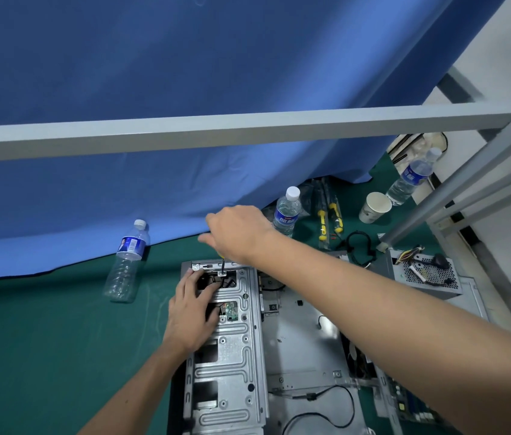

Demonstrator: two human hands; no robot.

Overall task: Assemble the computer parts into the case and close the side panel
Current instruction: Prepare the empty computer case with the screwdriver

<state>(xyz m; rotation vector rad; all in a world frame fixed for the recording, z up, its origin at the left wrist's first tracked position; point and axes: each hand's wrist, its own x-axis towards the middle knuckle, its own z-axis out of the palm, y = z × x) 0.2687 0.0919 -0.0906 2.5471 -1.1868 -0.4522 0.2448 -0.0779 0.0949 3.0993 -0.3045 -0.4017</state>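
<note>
An open grey metal computer case (304, 343) lies flat on the green table. Its silver drive cage (232, 350) runs along the case's left side. My left hand (193, 312) lies on the far end of the cage, fingers spread over an opening with black cables and a small green board. My right hand (237, 232) grips a screwdriver (222, 265) from above; only its dark shaft shows, tip down on a bracket at the cage's far edge. A grey power supply (423, 274) with coloured wires sits to the right of the case. A motherboard edge (404, 403) shows at the lower right.
A plastic bottle (127, 262) stands left of the case, another (287, 211) stands behind my right hand, a third (412, 177) at the far right. A paper cup (373, 207), yellow-handled screwdrivers (329, 219) and a black cable (359, 246) lie beyond the case. A grey frame bar (185, 136) crosses overhead before a blue curtain.
</note>
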